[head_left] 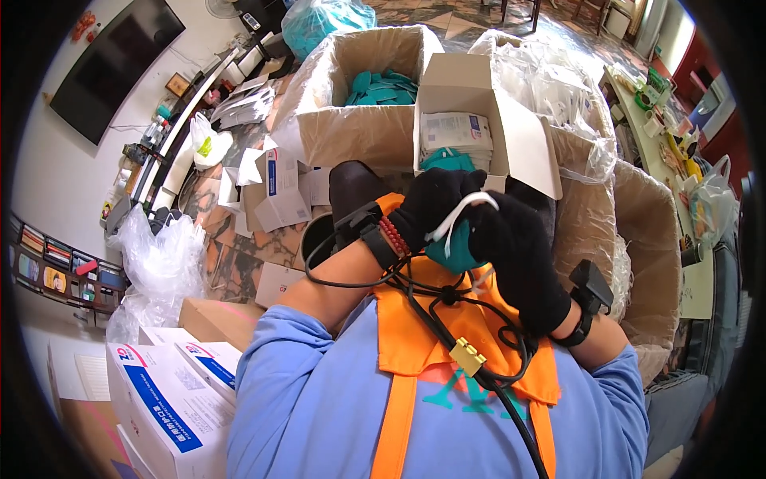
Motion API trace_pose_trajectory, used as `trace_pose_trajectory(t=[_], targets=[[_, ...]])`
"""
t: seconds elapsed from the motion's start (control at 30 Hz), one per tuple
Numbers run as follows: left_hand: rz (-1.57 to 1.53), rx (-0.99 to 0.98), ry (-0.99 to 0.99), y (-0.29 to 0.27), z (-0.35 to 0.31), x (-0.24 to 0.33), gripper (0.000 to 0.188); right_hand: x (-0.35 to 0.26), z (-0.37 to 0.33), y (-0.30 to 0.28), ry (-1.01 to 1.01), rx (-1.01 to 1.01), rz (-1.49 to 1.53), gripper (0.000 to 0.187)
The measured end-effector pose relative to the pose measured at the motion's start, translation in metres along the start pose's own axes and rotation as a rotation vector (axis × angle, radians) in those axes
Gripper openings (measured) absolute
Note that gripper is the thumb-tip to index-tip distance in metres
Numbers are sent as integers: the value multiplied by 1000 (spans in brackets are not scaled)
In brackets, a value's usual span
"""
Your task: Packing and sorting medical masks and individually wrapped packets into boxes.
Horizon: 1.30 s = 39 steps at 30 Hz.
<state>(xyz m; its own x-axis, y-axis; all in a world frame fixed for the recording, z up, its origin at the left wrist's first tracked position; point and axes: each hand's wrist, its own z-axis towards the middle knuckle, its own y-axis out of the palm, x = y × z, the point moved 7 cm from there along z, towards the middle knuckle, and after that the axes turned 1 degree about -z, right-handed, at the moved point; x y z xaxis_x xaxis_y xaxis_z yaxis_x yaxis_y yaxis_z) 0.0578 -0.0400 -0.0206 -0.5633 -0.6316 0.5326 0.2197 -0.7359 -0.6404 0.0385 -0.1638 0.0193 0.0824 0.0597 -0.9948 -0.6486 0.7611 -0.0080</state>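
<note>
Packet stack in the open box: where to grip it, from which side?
Probably the exposed upper edges of the packets, coming from above: the open box has its flaps spread, while its walls close in the sides. The near side looks worst, since a teal mask and the black-gloved left hand crowd it.

Teal cup-shaped mask [453,254]: raised, partly hidden, on the near side of the open pale cardboard box [453,73].
Narrow white strap [458,211]: bowed in an arch above the mask.
</note>
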Motion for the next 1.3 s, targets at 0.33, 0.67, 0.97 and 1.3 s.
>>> trace_pose_trajectory(t=[0.33,0.67,0.97,1.3], targets=[[605,52,-423,-44,-39,-116,27,-63,-46,31,-170,-382,-324,21],[77,77,-283,-43,15,-21,26,-24,39,-47,-429,85,-614,54],[-59,28,-440,-41,11,-22,33,22,43,-18,-262,-140,-823,37],[557,190,-18,-36,-15,-75,24,-7,-33,40,-450,-590,-403,28]])
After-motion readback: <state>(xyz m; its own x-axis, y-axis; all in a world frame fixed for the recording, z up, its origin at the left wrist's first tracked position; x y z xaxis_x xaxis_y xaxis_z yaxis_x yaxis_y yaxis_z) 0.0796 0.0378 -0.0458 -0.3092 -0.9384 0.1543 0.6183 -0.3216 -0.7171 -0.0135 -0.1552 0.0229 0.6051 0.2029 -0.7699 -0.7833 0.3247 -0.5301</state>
